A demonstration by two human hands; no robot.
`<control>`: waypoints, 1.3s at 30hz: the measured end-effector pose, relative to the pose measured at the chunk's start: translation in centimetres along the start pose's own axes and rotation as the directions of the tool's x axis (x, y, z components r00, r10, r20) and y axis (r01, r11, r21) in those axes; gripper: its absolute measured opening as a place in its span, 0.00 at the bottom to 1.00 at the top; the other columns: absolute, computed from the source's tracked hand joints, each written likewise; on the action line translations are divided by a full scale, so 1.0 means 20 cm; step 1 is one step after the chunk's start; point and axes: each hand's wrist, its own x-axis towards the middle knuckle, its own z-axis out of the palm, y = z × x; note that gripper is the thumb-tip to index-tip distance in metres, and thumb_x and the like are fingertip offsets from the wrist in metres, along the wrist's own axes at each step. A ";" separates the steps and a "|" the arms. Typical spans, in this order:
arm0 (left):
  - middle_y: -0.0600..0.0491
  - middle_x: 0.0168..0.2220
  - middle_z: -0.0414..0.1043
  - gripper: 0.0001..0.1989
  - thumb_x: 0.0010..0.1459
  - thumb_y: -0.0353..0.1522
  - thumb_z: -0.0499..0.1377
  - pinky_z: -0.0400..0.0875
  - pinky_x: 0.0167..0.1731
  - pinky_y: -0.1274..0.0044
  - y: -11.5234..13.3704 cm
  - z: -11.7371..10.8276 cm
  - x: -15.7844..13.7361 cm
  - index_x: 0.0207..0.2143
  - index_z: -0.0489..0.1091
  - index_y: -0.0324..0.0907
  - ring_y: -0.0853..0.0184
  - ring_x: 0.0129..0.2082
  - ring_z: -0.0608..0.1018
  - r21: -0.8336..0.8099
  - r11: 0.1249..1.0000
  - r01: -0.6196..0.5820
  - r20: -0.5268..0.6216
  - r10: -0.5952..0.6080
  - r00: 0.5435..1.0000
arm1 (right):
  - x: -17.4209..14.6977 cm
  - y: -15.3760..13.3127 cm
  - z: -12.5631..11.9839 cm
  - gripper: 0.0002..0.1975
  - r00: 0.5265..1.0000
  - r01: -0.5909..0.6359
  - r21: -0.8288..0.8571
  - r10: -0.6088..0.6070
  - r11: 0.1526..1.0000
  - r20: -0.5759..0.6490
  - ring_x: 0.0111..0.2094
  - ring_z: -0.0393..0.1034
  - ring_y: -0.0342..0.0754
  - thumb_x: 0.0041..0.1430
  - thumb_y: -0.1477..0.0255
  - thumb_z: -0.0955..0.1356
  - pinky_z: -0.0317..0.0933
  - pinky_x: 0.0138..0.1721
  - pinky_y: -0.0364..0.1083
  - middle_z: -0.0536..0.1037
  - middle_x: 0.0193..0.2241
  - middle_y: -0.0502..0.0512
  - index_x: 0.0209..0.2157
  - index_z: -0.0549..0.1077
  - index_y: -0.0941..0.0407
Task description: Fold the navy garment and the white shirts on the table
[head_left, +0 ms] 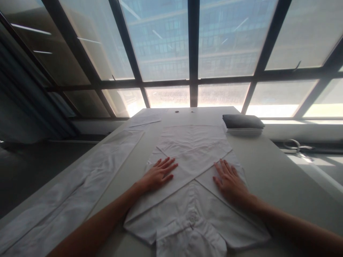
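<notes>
From here the folding looks partway along; the white shirt lies on the smooth bench, its thin, creased sleeves crossed diagonally over the body, while its length is not yet doubled up; the left hand and right hand rest flat on it, fingers loosely spread, gripping nothing; a dark folded cloth tops a squared stack beyond; a wrinkled white garment lies alongside.
</notes>
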 end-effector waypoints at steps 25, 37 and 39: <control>0.51 0.74 0.44 0.29 0.73 0.48 0.45 0.40 0.70 0.57 0.03 -0.01 -0.02 0.72 0.51 0.53 0.56 0.74 0.47 -0.026 0.996 -0.084 -0.014 0.083 0.996 | 0.37 0.12 -0.06 0.31 0.986 0.149 -0.025 -0.146 0.989 0.076 0.72 0.44 0.59 0.72 0.59 0.56 0.42 0.69 0.60 0.52 0.72 0.65 0.71 0.57 0.58; 0.55 0.74 0.42 0.32 0.72 0.48 0.50 0.35 0.71 0.58 0.07 -0.01 -0.44 0.73 0.44 0.59 0.56 0.74 0.47 -0.088 0.981 -0.176 0.049 0.180 0.982 | 0.37 0.13 -0.06 0.30 0.982 0.184 0.040 -0.185 0.982 0.029 0.72 0.44 0.59 0.71 0.63 0.58 0.42 0.69 0.62 0.53 0.71 0.67 0.70 0.58 0.60; 0.54 0.74 0.43 0.32 0.71 0.48 0.50 0.36 0.71 0.57 0.10 -0.05 -0.44 0.73 0.46 0.58 0.55 0.74 0.47 -0.143 0.973 -0.182 0.067 0.193 0.979 | 0.35 0.14 -0.06 0.30 0.974 0.226 0.098 -0.226 0.969 -0.008 0.72 0.44 0.59 0.70 0.66 0.60 0.44 0.69 0.62 0.53 0.71 0.67 0.69 0.59 0.60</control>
